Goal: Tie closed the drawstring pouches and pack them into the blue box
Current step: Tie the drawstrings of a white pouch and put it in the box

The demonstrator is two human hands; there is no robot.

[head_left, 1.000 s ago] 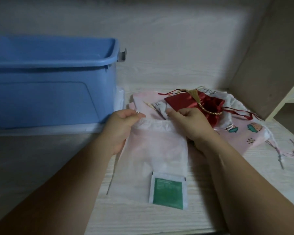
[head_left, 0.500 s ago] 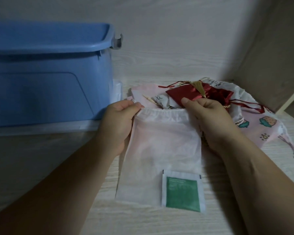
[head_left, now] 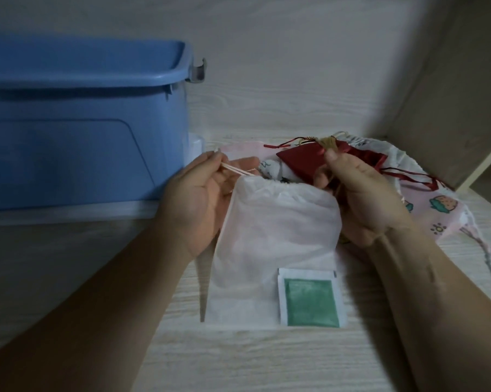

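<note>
White pouch (head_left: 275,236) lies flat on table (head_left: 238,357), right of blue box (head_left: 83,137), mouth partly gathered. Left hand (head_left: 199,202) pinches cord (head_left: 238,171); right hand (head_left: 363,199) grips mouth's right edge. Risk: uneven pull slips cord from fingers, or leaves mouth gaping

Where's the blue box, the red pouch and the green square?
Blue box (head_left: 68,154): head view, on its front wall.
Red pouch (head_left: 299,162): head view, middle of the red fabric.
Green square (head_left: 310,302): head view, its centre.
</note>
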